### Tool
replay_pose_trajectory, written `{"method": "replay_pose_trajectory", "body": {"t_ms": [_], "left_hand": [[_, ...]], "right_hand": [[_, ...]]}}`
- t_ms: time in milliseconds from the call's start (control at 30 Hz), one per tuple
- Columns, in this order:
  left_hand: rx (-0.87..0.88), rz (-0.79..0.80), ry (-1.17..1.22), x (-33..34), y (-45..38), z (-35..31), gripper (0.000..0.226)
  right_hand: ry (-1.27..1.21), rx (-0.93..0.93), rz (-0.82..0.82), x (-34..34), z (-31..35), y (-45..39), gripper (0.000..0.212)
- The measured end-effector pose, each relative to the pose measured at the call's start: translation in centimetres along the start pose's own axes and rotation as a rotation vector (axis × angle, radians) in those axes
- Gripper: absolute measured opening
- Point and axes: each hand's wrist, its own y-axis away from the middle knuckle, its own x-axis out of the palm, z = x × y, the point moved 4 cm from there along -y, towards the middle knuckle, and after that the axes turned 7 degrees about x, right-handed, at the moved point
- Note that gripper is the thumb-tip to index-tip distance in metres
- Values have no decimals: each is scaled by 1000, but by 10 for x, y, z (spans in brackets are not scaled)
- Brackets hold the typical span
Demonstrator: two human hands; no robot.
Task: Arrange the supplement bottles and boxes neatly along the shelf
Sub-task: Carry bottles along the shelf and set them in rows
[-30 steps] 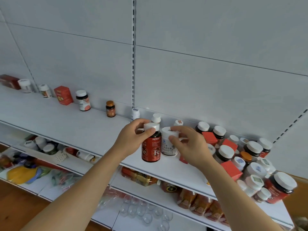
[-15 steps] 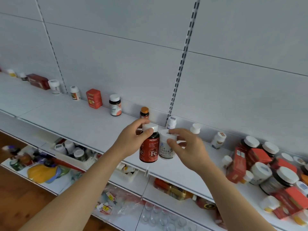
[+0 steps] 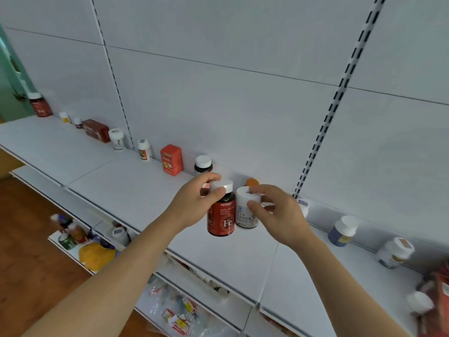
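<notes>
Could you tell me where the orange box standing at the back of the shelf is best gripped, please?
I would pinch the orange cardboard box across its two flat side faces near the top, coming from the front: it stands upright against the back wall, with open gaps beside it towards the white-capped dark bottle and the small white bottle.

iron supplement bottle in left hand, above shelf | white bottle touching its right, in right hand | box behind-left, at back wall
</notes>
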Motion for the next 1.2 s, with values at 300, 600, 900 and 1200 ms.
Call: {"method": "replay_pose_trajectory", "body": {"t_ms": [300,600,900,1200], "left_hand": [[5,17,39,-61,-34,45,35],[27,105,82,-162,-49,100,33],[-17,68,94,-251,-63,150,31],[-64,34,13,-301,-99,184,33]], "right_hand": [[39,12,-2,60,27,-47,25],[54,95,-70,160,81,-72,27],[43,68,-40,247,117,-123,29],[-7,40,23,302,119,-183,28]]}}
